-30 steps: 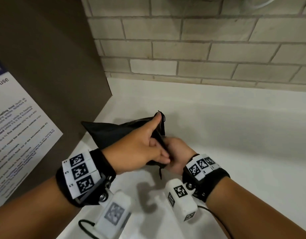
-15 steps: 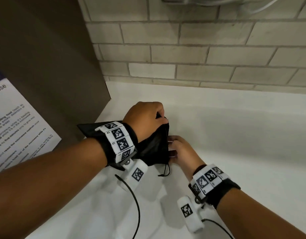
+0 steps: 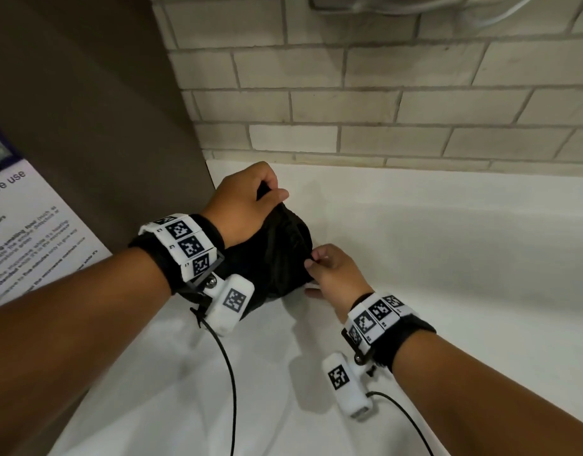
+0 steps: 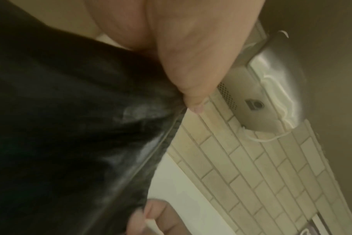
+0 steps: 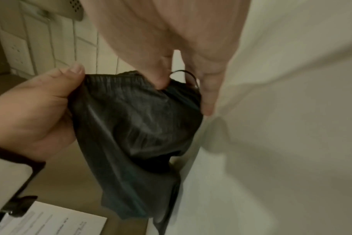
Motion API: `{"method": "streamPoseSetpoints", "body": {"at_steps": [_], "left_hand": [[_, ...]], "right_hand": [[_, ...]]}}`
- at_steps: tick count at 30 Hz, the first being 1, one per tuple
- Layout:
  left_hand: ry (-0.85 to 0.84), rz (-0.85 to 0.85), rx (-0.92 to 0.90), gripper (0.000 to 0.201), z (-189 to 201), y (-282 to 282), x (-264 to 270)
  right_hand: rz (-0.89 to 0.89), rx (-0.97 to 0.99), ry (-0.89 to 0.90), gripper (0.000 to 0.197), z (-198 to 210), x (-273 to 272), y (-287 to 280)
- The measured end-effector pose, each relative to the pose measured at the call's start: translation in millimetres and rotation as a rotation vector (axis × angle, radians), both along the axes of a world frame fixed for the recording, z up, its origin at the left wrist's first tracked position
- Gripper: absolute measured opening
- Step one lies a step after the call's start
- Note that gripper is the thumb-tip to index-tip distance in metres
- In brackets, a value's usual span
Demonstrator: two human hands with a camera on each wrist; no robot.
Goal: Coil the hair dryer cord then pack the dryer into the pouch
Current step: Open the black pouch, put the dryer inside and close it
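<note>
- Left hand (image 3: 244, 205) grips the far rim of the black pouch (image 3: 277, 258), thumb and curled fingers clamped on the fabric.
- Right hand (image 3: 332, 271) pinches the near rim beside the drawstring loop (image 5: 183, 74); its other fingers stay loose.
- Pouch hangs between the 2 hands just above the white worktop (image 3: 448, 258), near the corner by the brown panel (image 3: 102, 110) and tiled wall (image 3: 349, 93).
- Mouth faces right and slightly up; long axis runs from the mouth down-left toward the closed end under the left wrist.
- Hair dryer and cord: not visible in any view. Cannot tell whether they are inside.
- Risks, my read:
  - Slick fabric plus a thin 2-finger pinch: the rim could slip and the mouth collapse.
  - Drawstring could snag a finger and cinch the opening early.
  - Both hands are occupied, so releasing 1 to fetch the dryer lets the mouth sag shut.
</note>
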State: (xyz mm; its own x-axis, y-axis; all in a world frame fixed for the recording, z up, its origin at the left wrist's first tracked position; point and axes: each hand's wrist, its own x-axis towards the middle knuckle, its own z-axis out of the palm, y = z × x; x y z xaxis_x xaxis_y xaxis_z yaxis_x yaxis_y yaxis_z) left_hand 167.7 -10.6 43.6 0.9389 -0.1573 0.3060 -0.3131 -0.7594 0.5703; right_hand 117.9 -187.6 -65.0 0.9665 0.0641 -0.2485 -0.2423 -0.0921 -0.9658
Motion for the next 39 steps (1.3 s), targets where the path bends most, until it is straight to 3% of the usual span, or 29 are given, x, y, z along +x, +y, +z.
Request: {"method": "streamPoseSetpoints", "body": {"at_steps": [3, 7, 12, 16, 19, 24, 31, 34, 39], "left_hand": [[-0.045, 0.024, -0.069, 0.017, 6.3, -1.3, -1.7], [-0.166, 0.094, -0.102, 0.018, 27.3, 8.0, -8.7], [-0.344, 0.285, 0.028, 0.026, 59.7, 55.9, -39.5], [-0.357, 0.413, 0.099, 0.031, 76.8, 84.8, -63.9], [-0.248, 0.429, 0.105, 0.041, 78.8, 100.0, -67.3], [-0.041, 0.455, 0.071, 0.038, 50.9, 106.3, -42.9], [0.141, 0.405, -0.069, 0.028, -2.0, 95.2, 31.5], [0.176, 0.398, -0.027, 0.029, -24.7, 92.2, 54.0], [0.234, 0.465, 0.142, 0.025, -50.5, 92.7, 73.3]], "right_hand": [[0.018, -0.044, -0.122, 0.031, 4.0, -3.8, 12.9], [-0.042, -0.049, -0.235, 0.018, 22.0, 2.1, 19.4], [0.030, 0.138, -0.297, 0.029, 73.5, 12.1, 23.8], [0.231, 0.225, -0.293, 0.028, 114.9, 7.2, 34.3], [0.282, 0.176, -0.257, 0.024, 122.9, 10.6, 41.8], [0.261, 0.129, -0.068, 0.023, 98.2, 34.0, 52.1], [0.159, -0.151, -0.021, 0.033, 52.0, 85.8, 51.9], [0.180, -0.253, -0.077, 0.036, 24.6, 109.6, 49.4], [0.124, -0.204, -0.036, 0.030, -0.6, 131.6, 52.7]]}}
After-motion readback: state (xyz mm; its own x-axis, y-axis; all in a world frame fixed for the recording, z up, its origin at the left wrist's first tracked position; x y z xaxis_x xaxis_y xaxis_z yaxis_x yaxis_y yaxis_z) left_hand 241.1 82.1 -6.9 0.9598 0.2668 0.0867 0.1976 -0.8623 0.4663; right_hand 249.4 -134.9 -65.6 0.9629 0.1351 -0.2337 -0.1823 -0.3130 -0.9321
